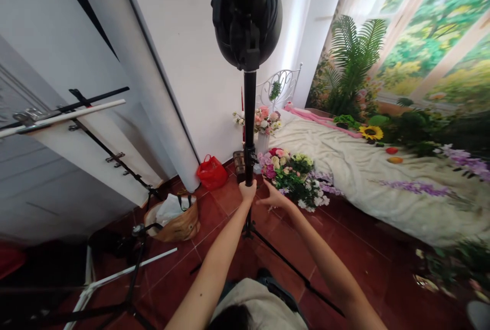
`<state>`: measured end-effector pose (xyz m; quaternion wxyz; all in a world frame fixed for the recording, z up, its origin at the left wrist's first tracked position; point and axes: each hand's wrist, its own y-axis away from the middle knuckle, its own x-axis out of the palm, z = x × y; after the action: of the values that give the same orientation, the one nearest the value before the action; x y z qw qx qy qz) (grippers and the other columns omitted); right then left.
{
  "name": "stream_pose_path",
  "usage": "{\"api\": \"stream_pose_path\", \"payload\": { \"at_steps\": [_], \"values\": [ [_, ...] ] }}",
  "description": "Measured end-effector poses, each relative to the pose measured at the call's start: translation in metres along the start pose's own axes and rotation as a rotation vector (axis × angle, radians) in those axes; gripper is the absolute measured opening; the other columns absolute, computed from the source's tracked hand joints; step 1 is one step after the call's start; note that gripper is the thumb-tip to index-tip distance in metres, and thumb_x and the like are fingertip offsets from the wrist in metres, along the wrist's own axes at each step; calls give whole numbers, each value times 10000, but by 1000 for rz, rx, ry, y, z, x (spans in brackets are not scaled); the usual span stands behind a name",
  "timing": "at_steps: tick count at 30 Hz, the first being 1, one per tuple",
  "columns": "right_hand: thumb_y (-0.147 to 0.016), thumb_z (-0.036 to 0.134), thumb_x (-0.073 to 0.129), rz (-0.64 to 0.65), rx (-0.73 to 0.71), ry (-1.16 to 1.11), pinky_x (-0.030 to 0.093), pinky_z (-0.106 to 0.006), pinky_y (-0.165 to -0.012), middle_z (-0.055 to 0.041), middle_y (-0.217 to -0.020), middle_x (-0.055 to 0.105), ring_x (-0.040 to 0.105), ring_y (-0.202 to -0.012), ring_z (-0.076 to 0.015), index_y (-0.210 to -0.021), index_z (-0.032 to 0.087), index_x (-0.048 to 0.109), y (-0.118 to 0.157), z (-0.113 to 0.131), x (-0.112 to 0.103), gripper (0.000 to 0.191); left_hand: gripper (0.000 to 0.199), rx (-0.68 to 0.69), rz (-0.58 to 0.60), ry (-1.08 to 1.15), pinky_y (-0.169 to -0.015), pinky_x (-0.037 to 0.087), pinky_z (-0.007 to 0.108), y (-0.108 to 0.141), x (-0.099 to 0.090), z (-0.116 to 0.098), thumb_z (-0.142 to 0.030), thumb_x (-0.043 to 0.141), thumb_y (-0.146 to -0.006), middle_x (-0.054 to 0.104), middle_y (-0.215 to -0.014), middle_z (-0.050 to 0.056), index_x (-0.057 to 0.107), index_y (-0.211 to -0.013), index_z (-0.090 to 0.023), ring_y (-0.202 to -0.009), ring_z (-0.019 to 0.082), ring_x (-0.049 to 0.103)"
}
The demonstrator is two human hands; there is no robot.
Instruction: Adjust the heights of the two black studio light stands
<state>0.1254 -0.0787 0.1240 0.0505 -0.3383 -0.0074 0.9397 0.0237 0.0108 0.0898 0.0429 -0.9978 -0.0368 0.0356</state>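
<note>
A black light stand [249, 116] rises upright in front of me, with a round black studio light [247, 19] on its top. My left hand [248, 191] is wrapped round the pole below a clamp knob [251, 155]. Just right of the pole, my right hand [274, 196] has its fingers and thumb apart and appears to hold nothing. The stand's legs [294, 269] spread over the red tiled floor below my hands.
Bunches of artificial flowers [289, 174] lie right of the stand, beside a bed with a cream blanket [367, 182]. On the left are a red bag [212, 172], a woven basket [179, 223], white poles [133, 269] and another black stand [133, 279]. A wall stands behind.
</note>
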Motion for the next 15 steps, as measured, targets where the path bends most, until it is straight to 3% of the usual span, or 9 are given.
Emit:
{"api": "stream_pose_path", "payload": {
  "at_steps": [3,6,10,15],
  "values": [
    [-733,480,645,-166,-239,-355,397,-428,-1000,-138,-1327,459,440,-1243,-244,-1405,222,264,-22,70,-35,815,170,48,18,26,-474,385,208,-1,1,1,-274,601,-630,595,-535,40,596,-537,-131,-501,125,538],
    [-809,465,566,-269,-322,-354,470,-374,-904,-119,-1214,542,529,-1137,-216,-1334,218,333,-33,124,-46,626,178,65,27,-16,-498,402,225,-2,0,1,-270,596,-637,606,-537,58,604,-528,-130,-526,149,565],
    [-836,449,528,-370,-240,-101,500,-345,-726,-98,-910,637,633,-829,-231,-1145,166,438,-37,143,-37,428,183,52,58,-68,-511,405,230,0,-6,-1,-266,604,-645,597,-525,52,587,-517,-136,-548,158,567],
    [-845,482,504,-398,-252,46,461,-294,-602,-58,-754,626,622,-669,-218,-1054,175,440,-43,151,-46,377,222,168,184,-59,-660,474,257,8,-25,3,-360,626,-691,659,-724,50,636,-755,-148,-698,161,605]
  ]
}}
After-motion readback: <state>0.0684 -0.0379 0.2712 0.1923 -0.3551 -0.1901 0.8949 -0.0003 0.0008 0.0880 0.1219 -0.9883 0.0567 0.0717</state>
